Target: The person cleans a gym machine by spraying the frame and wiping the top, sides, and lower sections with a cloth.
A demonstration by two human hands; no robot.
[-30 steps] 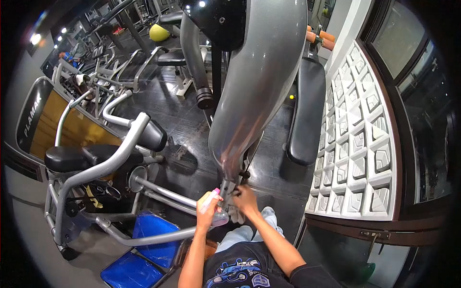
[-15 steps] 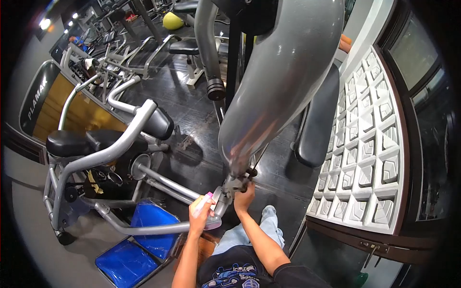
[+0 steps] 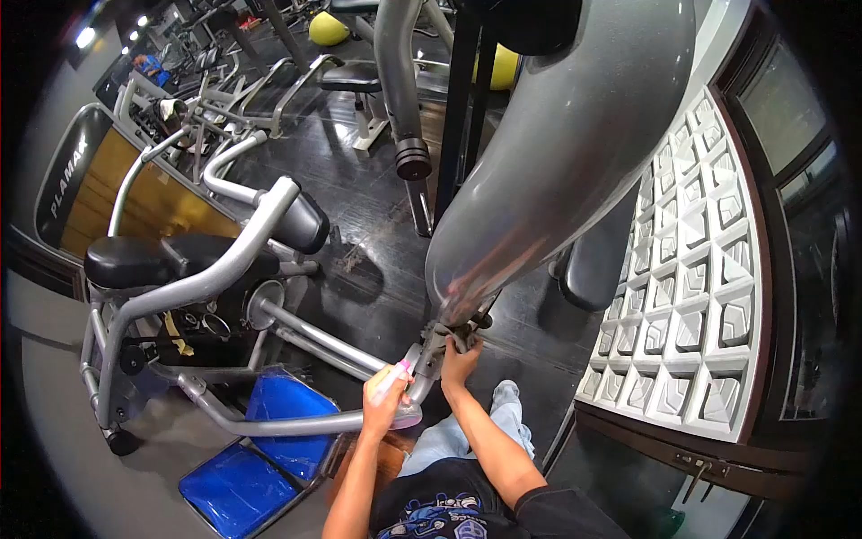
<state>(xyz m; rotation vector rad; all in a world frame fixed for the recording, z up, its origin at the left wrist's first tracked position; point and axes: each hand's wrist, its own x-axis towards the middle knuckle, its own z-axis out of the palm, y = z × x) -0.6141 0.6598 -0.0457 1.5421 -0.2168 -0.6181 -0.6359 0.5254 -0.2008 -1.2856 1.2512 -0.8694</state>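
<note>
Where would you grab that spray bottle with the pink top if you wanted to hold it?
Probably around its clear body, below the pink top, coming from the side. The spray bottle stands tilted, nozzle end up, and the left hand already wraps it there, which leaves the top free to press.

Both arms reach forward, left hand (image 3: 384, 409) fisted, right hand (image 3: 459, 364) gripping.

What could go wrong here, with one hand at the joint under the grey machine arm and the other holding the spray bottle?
1. The right hand has its fingers at the metal joint below the big grey arm; if that arm swings, they might get pinched.
2. The left hand holds the spray bottle right beside the joint; spray could land on the dark floor and leave it slippery.
</note>
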